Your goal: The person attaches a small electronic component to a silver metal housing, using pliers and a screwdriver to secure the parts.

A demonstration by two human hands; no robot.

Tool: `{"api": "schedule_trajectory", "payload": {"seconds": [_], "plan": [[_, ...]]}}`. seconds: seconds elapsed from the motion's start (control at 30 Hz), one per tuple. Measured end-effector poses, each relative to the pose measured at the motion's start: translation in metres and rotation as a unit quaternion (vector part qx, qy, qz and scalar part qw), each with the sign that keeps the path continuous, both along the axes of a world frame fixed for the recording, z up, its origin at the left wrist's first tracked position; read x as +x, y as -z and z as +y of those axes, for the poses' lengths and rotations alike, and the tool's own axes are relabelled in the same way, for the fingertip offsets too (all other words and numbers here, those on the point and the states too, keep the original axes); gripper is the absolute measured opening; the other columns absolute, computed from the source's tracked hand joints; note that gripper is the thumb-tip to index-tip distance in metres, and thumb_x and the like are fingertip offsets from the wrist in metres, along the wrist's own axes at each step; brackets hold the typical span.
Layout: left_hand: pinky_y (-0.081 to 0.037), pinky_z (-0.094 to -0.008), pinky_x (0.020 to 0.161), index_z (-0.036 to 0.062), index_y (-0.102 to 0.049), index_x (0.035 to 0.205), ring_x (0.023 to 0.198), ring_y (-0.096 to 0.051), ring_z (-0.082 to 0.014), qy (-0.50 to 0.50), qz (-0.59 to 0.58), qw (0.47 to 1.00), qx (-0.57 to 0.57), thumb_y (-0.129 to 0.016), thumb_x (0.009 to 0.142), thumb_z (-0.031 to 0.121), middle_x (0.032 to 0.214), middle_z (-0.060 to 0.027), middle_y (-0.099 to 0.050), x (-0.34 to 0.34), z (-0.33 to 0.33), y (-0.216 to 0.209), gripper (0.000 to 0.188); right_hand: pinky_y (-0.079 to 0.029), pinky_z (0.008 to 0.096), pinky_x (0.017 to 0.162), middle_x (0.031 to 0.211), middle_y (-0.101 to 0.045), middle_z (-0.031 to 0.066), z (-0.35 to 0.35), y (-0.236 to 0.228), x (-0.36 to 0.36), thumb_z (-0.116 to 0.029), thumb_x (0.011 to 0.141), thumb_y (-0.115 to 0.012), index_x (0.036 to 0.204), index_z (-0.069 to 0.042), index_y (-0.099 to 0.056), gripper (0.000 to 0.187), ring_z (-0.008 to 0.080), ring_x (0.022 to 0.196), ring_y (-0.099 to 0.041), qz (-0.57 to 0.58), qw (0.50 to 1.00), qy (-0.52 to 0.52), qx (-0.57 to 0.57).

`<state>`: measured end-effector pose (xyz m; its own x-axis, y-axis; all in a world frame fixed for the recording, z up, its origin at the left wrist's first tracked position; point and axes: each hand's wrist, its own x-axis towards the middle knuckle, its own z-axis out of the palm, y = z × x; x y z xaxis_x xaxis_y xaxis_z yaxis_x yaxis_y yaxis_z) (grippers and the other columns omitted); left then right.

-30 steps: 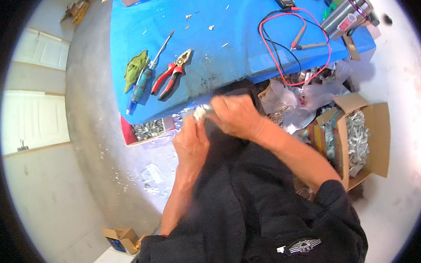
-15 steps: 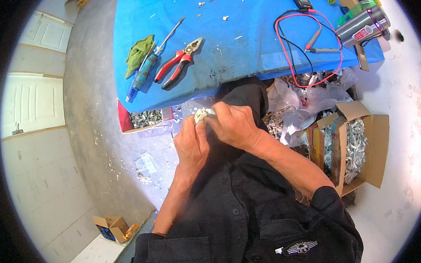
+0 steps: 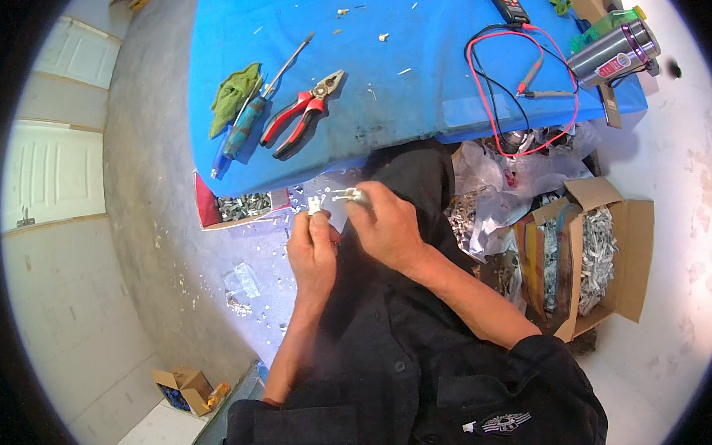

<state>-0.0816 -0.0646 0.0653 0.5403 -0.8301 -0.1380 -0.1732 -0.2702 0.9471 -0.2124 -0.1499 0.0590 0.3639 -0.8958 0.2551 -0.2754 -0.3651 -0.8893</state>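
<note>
A small white plastic piece (image 3: 314, 204) stands up between the thumb and fingers of my left hand (image 3: 314, 251). Just to its right, my right hand (image 3: 387, 225) pinches a small whitish part with two thin metal prongs (image 3: 350, 194), the prongs pointing left toward the other piece. The two parts are apart, with a narrow gap between them. My fingers hide the lower end of each. Both hands are over my lap, a little in front of the table's near edge. What exact kind of parts these are is too small to tell.
On the blue table (image 3: 414, 103) lie red-black pliers (image 3: 301, 114), a screwdriver (image 3: 247, 124), a green cloth (image 3: 234, 97), a multimeter (image 3: 507, 3) with leads, and a metal flask (image 3: 613, 54). Below are a box of metal bits (image 3: 246, 207) and a carton of strips (image 3: 600, 253).
My hands have drawn apart. The whitish parts, together before, are now separate, one in each hand, and the metal prongs have come into sight.
</note>
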Motion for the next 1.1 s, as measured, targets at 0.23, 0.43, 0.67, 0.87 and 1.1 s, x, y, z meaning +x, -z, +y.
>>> {"api": "schedule_trajectory", "payload": {"seconds": [0.23,0.43,0.67,0.87,1.1], "plan": [[-0.045,-0.0238,0.058,-0.0001,-0.065,0.11,0.065,-0.056,-0.0067,-0.004,0.015,1.0,-0.006,-0.061,0.108,0.022,0.083,-0.0036,-0.067,0.02,0.007,-0.016,0.023,-0.056,0.042,0.073,0.099,-0.069,0.0176,-0.001,0.002,0.0,-0.01,0.089,-0.079,0.112,-0.003,-0.065,0.027,0.0375,0.086,-0.072,-0.049,0.999,0.024,-0.001],[-0.049,-0.0233,0.063,-0.0007,-0.065,0.112,0.071,-0.06,-0.0082,-0.009,0.097,0.995,-0.02,-0.068,0.104,0.02,0.091,-0.0058,-0.07,0.015,0.007,-0.027,0.022,-0.057,0.0386,0.072,0.099,-0.069,0.0155,0.004,0.002,0.001,-0.005,0.083,-0.083,0.109,-0.003,-0.069,0.029,0.0335,0.085,-0.072,-0.062,0.997,0.035,-0.005],[-0.049,-0.0239,0.06,0.0025,-0.064,0.111,0.07,-0.062,-0.0097,-0.006,0.139,0.99,-0.022,-0.067,0.105,0.022,0.089,-0.0072,-0.07,0.006,-0.003,-0.03,0.02,-0.057,0.0375,0.07,0.099,-0.069,0.0141,0.01,0.005,-0.002,0.0,0.079,-0.084,0.108,-0.004,-0.069,0.032,0.0328,0.084,-0.072,-0.064,0.997,0.032,-0.024],[-0.049,-0.0245,0.06,0.002,-0.064,0.109,0.07,-0.063,-0.0108,-0.001,0.166,0.986,-0.023,-0.068,0.104,0.021,0.09,-0.0078,-0.071,0.009,-0.004,-0.028,0.021,-0.058,0.0374,0.07,0.099,-0.068,0.0123,0.012,-0.001,-0.002,0.001,0.078,-0.083,0.108,-0.005,-0.07,0.033,0.0317,0.084,-0.073,-0.054,0.997,0.031,-0.041],[-0.049,-0.0242,0.059,0.0015,-0.066,0.105,0.071,-0.063,-0.0101,0.005,0.25,0.968,-0.017,-0.069,0.103,0.023,0.089,-0.0063,-0.07,0.009,-0.006,-0.027,0.022,-0.058,0.0377,0.069,0.1,-0.068,0.0104,0.013,-0.002,-0.003,0.003,0.077,-0.082,0.108,-0.007,-0.071,0.034,0.0306,0.084,-0.073,-0.057,0.995,0.013,-0.082]]}}
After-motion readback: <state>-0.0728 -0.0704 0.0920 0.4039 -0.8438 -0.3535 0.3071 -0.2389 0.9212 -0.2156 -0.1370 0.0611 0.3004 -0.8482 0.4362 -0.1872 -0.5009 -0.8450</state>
